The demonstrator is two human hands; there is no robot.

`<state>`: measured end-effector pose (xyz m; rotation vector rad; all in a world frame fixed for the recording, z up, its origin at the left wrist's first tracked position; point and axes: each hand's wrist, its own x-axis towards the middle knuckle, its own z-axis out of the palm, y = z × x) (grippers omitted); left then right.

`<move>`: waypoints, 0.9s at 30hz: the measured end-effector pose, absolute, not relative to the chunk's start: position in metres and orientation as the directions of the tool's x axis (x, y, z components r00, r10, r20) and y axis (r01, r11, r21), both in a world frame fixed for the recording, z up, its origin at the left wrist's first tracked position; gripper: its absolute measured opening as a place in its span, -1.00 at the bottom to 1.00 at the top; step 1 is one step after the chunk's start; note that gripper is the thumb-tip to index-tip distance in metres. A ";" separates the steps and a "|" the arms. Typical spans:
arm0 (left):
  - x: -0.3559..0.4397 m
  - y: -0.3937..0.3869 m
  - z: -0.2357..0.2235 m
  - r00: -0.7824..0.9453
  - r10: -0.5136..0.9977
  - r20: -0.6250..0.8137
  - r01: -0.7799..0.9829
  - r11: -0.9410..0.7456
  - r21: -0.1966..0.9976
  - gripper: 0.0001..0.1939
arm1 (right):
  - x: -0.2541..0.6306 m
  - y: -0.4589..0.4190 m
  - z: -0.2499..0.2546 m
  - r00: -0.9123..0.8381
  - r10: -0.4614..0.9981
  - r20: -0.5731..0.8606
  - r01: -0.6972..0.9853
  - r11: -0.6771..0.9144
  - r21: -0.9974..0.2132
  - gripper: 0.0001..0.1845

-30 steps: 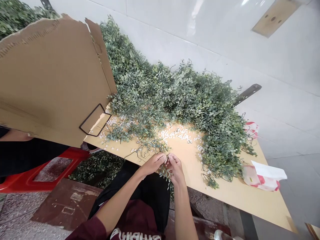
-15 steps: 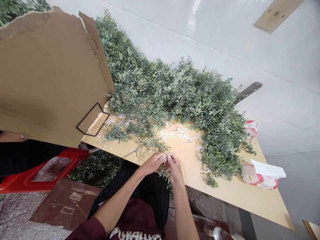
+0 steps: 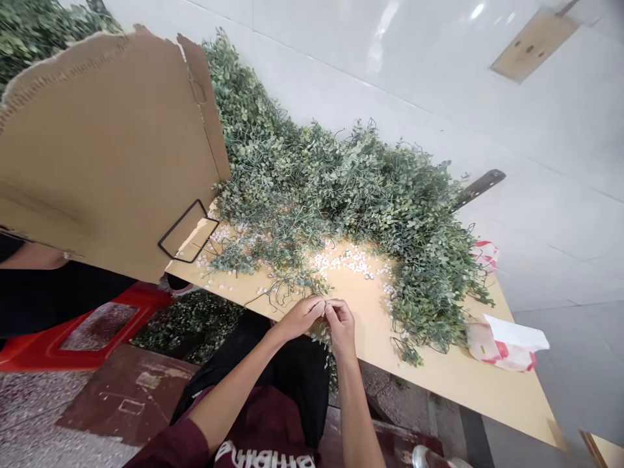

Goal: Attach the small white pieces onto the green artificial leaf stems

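My left hand (image 3: 303,317) and my right hand (image 3: 343,329) meet at the table's front edge, fingertips pinched together and almost touching. A small green leafy sprig (image 3: 320,333) hangs below the pinch, against the palm side of my right hand, its stem hidden by the fingers. Whatever lies between my left fingertips is too small to make out. Just beyond the hands lie loose sprigs with bare wiry stems (image 3: 292,281). Small white bead-like pieces (image 3: 348,261) are scattered over the tabletop (image 3: 370,318).
A heap of leafy greenery (image 3: 361,185) fills the table's back and right. A cardboard sheet (image 3: 112,149) stands at left by a black wire frame (image 3: 188,231). A red-and-white wrapper (image 3: 507,344) lies right. Another person's arm (image 3: 34,256) shows beside a red stool (image 3: 112,325).
The view has shifted slightly. Both hands stay pinched together at the same spot, with small finger movement. The other person's arm shows more at left.
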<state>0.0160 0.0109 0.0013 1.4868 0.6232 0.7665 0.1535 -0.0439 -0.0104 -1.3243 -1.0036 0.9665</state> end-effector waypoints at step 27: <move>0.049 0.010 -0.002 0.551 0.833 0.043 0.432 -0.329 0.840 -0.66 | 0.257 0.033 0.012 0.426 0.903 -0.065 0.358 -0.234 -0.904 -0.61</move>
